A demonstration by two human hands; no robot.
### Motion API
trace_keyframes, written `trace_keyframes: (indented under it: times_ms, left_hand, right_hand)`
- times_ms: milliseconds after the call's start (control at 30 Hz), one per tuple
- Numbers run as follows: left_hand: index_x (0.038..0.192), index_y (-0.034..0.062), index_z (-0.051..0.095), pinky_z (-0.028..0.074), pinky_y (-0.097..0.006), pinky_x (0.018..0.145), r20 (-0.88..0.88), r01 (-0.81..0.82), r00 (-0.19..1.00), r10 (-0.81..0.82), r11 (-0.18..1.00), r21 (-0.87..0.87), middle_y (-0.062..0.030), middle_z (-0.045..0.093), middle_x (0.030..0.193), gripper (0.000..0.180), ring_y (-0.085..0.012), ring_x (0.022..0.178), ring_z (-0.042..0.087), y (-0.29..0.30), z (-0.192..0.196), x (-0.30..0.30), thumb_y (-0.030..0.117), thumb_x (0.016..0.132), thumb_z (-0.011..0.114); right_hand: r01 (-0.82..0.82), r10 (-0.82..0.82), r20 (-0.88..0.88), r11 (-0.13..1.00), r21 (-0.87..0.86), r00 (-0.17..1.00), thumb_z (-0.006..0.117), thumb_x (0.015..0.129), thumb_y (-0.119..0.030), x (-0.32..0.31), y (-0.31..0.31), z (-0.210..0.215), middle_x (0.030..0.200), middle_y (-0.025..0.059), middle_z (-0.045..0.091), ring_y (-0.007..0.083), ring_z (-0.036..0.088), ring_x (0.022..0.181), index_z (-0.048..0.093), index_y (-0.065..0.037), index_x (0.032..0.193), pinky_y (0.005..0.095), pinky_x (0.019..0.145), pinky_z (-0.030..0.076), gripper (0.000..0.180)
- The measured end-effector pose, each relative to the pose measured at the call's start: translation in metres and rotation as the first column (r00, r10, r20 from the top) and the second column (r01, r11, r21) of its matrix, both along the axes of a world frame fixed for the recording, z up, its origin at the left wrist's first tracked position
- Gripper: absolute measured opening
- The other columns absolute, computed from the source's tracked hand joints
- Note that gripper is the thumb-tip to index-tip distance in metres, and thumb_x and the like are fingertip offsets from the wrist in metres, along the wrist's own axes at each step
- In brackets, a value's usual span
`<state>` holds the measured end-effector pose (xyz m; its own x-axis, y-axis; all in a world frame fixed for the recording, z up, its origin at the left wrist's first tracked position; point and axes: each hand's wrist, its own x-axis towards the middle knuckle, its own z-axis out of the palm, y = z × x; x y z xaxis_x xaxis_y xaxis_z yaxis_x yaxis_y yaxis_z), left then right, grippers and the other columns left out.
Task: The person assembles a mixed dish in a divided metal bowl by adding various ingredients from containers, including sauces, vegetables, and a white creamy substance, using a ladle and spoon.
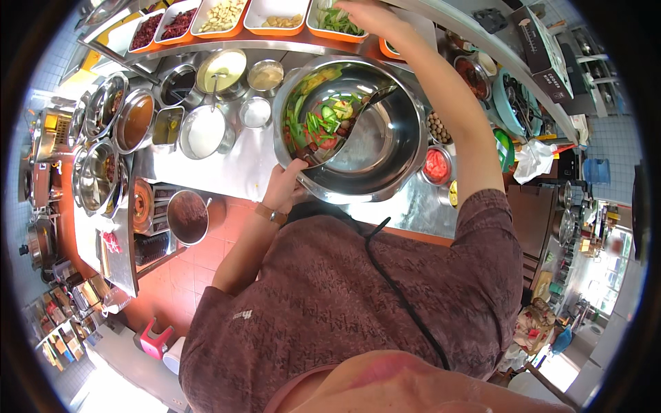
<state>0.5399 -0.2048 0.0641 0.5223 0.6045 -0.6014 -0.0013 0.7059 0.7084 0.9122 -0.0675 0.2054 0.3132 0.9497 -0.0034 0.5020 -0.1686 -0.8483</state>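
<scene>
My left hand (281, 187) grips the near rim of a smaller metal bowl (318, 155), its fingers wrapped over the edge. That bowl is tilted over the left half of a large steel basin (406, 158). Cut green vegetables (321, 125), pale round slices and red pieces lie in it, with dark red bits along its edge. My right arm stretches across the basin's right side to the back shelf. There my right hand (368, 16) is closed at the green leaves in a white tray (318, 31); its fingertips are partly hidden by the leaves and the picture's edge.
More ingredient trays (195, 32) line the back shelf. Left of the basin stand pots of sauce (134, 121) and a bowl of white liquid (204, 132). A bowl of red slices (436, 165) sits to the right. Below left is a pot of dark red contents (187, 216).
</scene>
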Motion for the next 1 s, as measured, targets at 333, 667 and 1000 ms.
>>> trace_keyframes:
  times_ms: [333, 667, 1000]
  left_hand:
    - [0.093, 0.005, 0.06, 0.023, -0.024, 0.042, 0.042, -0.092, 0.995, 0.094, 0.995, -0.039, 0.0045, 0.05, 0.066, 0.014, -0.0045, 0.047, 0.034, -0.006, -0.008, -0.028, 0.017, 0.094, 0.067]
    - [0.098, 0.0048, 0.062, 0.024, -0.023, 0.042, 0.046, -0.085, 0.995, 0.086, 0.996, -0.022, 0.0035, 0.055, 0.072, 0.015, -0.0049, 0.05, 0.041, 0.005, 0.001, -0.039, 0.018, 0.093, 0.067]
    - [0.094, 0.0057, 0.062, 0.023, -0.023, 0.042, 0.05, -0.093, 0.994, 0.094, 0.995, -0.021, 0.0035, 0.054, 0.07, 0.013, -0.0054, 0.049, 0.039, -0.001, 0.004, -0.029, 0.018, 0.094, 0.066]
  right_hand:
    - [-0.332, 0.377, 0.789, 0.914, -0.232, 0.485, 0.065, 0.084, -0.011, 0.073, 0.085, -0.049, 0.091, 0.0259, 0.071, 0.0416, 0.071, 0.09, 0.073, 0.001, 0.091, 0.0496, 0.077, 0.055, 0.016]
    - [-0.202, 0.385, 0.877, 0.92, -0.337, 0.289, 0.071, 0.093, -0.018, 0.064, 0.077, -0.056, 0.119, 0.0056, 0.069, 0.025, 0.068, 0.11, 0.065, -0.017, 0.132, 0.0413, 0.091, 0.056, 0.04]
    - [-0.098, 0.112, -0.17, 0.991, 0.09, 0.979, 0.061, 0.104, -0.021, 0.161, 0.08, -0.11, 0.09, 0.0037, 0.065, 0.0155, 0.058, 0.07, 0.053, -0.012, 0.134, 0.0336, 0.059, 0.05, 0.032]
